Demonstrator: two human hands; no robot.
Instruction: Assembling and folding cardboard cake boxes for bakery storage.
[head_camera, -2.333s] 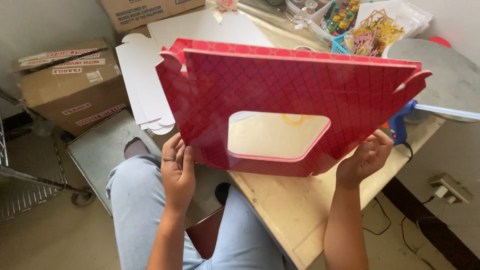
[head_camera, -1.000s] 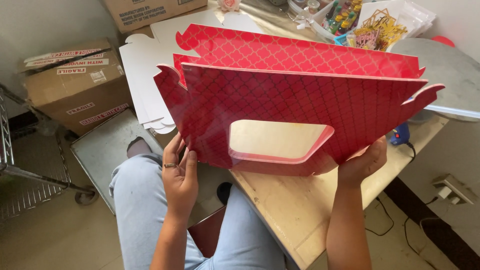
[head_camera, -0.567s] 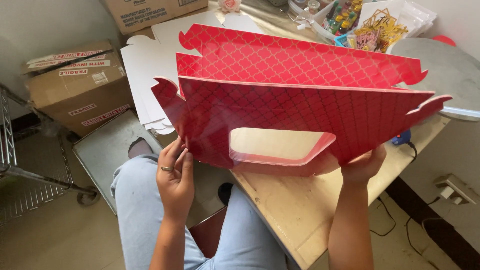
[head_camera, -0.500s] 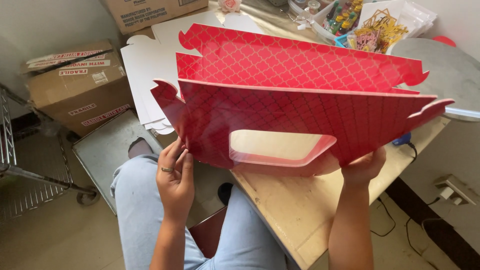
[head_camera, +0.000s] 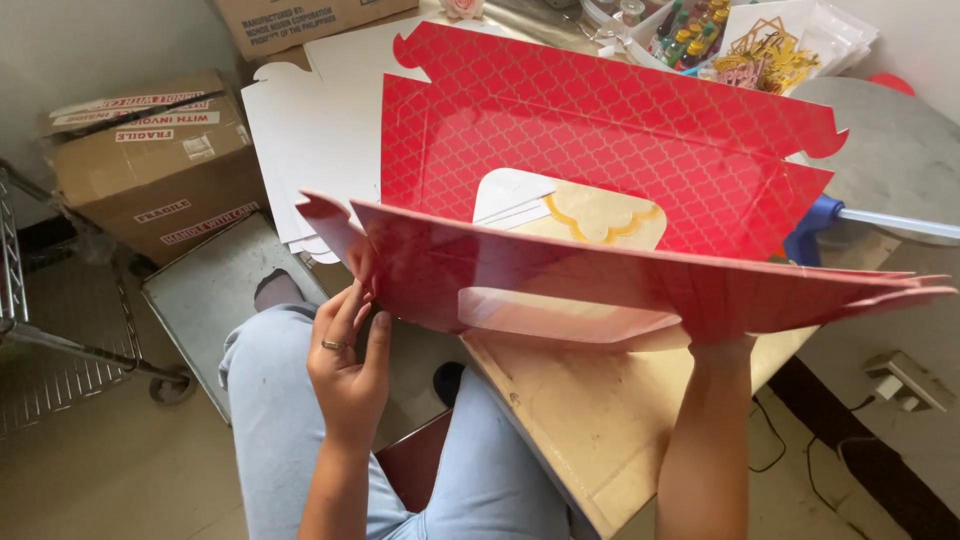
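I hold a flat red box blank (head_camera: 600, 275) with a gold lattice pattern and a clear window, tilted nearly level above the wooden table (head_camera: 600, 430). My left hand (head_camera: 348, 358) grips its left edge with fingers on the near side. My right hand (head_camera: 722, 345) holds the lower right edge and is mostly hidden under the card. A second red blank (head_camera: 600, 130) with its own window cut-out lies flat on the table behind.
White flat card blanks (head_camera: 305, 140) lie at the table's left end. A brown carton (head_camera: 155, 160) sits on a grey trolley (head_camera: 215, 295) at left. A blue glue gun (head_camera: 815, 225), a grey round board (head_camera: 890, 150) and trays of gold trinkets (head_camera: 760, 50) sit at right.
The held blank has tipped from facing me to almost horizontal, and the second red blank on the table behind it has come into view. Both hands kept their grip.
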